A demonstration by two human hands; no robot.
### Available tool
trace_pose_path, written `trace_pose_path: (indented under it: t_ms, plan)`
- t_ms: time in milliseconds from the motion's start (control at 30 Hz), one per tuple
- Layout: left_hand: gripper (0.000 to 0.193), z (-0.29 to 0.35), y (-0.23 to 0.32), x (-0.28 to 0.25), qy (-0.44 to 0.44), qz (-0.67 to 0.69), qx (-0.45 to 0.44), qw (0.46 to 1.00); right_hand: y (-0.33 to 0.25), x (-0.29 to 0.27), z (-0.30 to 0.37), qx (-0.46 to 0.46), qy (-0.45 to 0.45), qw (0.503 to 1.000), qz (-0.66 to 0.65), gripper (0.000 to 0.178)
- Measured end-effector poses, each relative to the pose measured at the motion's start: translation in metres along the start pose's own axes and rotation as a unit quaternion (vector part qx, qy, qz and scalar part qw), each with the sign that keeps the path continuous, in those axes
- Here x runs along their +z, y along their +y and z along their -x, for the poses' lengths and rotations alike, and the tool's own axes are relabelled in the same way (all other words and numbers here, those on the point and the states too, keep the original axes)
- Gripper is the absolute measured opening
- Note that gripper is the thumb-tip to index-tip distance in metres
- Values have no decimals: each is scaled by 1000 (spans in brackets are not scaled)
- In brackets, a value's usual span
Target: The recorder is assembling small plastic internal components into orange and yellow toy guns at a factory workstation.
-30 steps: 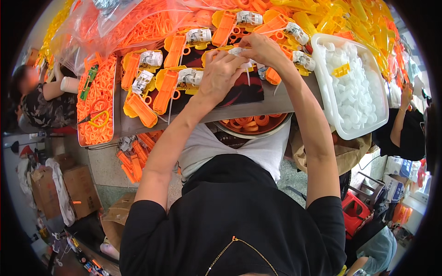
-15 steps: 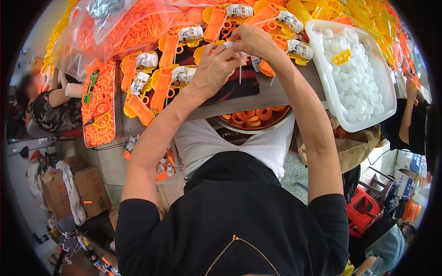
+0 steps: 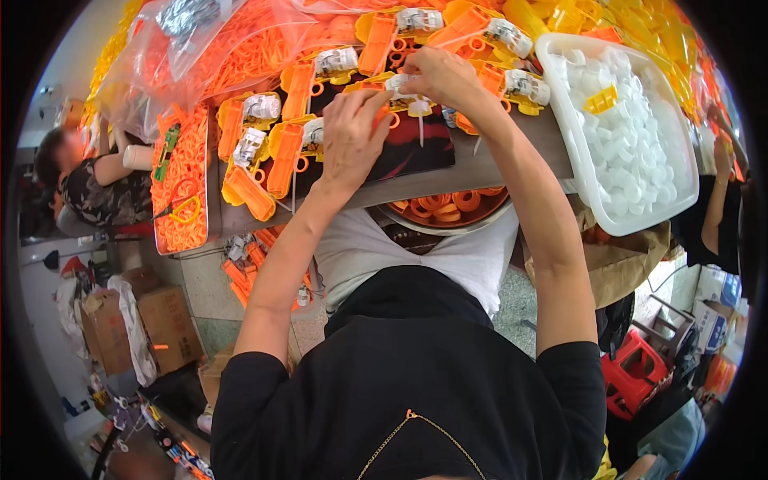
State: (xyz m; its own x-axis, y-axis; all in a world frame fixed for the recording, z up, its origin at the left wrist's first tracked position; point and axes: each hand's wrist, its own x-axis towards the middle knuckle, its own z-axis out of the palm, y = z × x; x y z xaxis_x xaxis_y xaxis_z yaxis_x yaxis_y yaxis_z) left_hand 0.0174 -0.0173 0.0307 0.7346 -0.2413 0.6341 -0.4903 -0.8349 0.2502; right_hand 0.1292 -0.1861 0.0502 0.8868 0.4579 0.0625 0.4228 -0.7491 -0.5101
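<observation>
My left hand (image 3: 352,132) reaches over the dark mat (image 3: 424,148), its fingers bent over the orange side of a half-built plastic toy (image 3: 398,83) with a white cylindrical mechanism. My right hand (image 3: 446,76) closes its fingertips around the white part of that same toy from the right. A small white round piece (image 3: 418,107) shows just below the right fingers, with a thin pale strip hanging under it. The fingers hide much of the toy. Several similar orange and yellow toys, such as one on the left (image 3: 286,152), lie around both hands.
A white tub (image 3: 684,188) of white caps stands at right. At left is a tray (image 3: 204,216) of orange rings with yellow-handled scissors (image 3: 186,210). A metal bowl (image 3: 452,230) of orange rings sits below the table edge. Other people work on both sides.
My left hand has drawn left and slightly toward me, apart from the right hand. My right hand stays near the same toy. The whole view has shifted slightly.
</observation>
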Motion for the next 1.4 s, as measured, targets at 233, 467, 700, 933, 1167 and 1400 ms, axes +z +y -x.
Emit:
trace_pose_path:
  t_ms: [233, 467, 700, 933, 1167, 1400]
  plan:
    - [30, -6, -8, -2, -93, -77, 95, 988, 5, 1, 0, -1, 1, 1000, -22, 34]
    - [31, -1, -7, -7, -92, -95, 113, 985, 0, -1, 5, -9, 8, 999, -31, 36]
    - [38, -3, -9, -6, -106, -98, 104, 984, 2, 0, 8, -34, 18, 999, -32, 40]
    - [38, -6, -5, -10, -122, -90, 114, 982, 2, 2, 9, -19, 14, 1000, -18, 39]
    - [44, 3, 3, 1, -126, -66, 45, 989, -1, 23, 46, -62, 219, 972, -51, 39]
    - [46, 12, 8, -8, -160, -76, 57, 983, 12, -75, 201, 88, 272, 951, -119, 15]
